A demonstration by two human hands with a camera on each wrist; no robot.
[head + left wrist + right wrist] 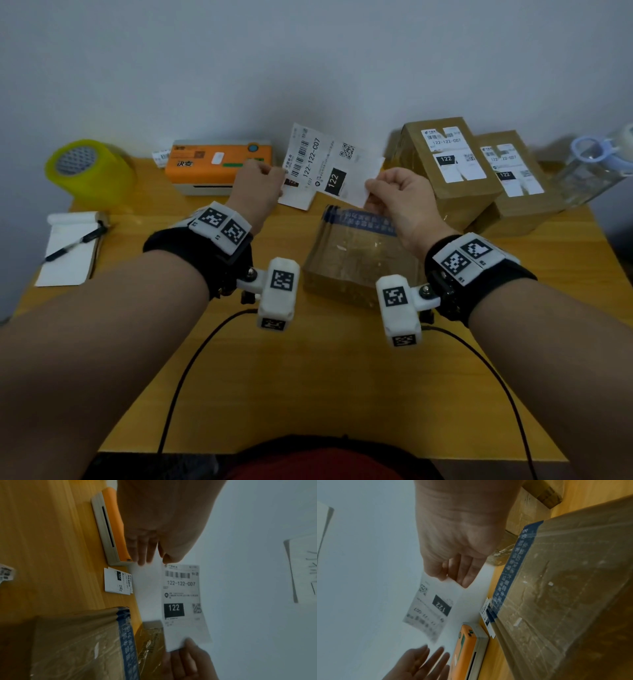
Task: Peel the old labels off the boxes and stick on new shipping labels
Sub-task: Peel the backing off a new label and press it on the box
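Head view: above a wooden bench (308, 394), both hands hold up a new label (334, 171) printed "122-122-C07". The left hand (255, 192) meets its left edge, fingers hidden behind the knuckles. The right hand (394, 198) pinches its right, near corner. Beneath them lies a taped box (356, 257) whose top carries no label. Two labelled boxes (479, 171) stand at far right, an orange printer (219, 164) at far left, and a spare stack of labels (294, 195) just right of it. Left wrist view: the left hand (154, 524) has loosely straight fingers (143, 555), the thumb tip reaching the label (181, 601) at its top edge; whether it truly grips is unclear. The right hand (185, 660) pinches the opposite end. The box (77, 642) lies below. Right wrist view: the right hand (458, 534) pinches the label (435, 607) between thumb and fingers, while the left hand (418, 664) shows spread fingers near the blurred far edge, seemingly not touching. The printer (465, 649) sits beyond the box (565, 588). Risks, as I judge them: held firmly at one corner only, the label could curl and stick to itself or to fingers. It could land crooked or wrinkled, and the tape's glossy, crumb-flecked surface may weaken its hold.
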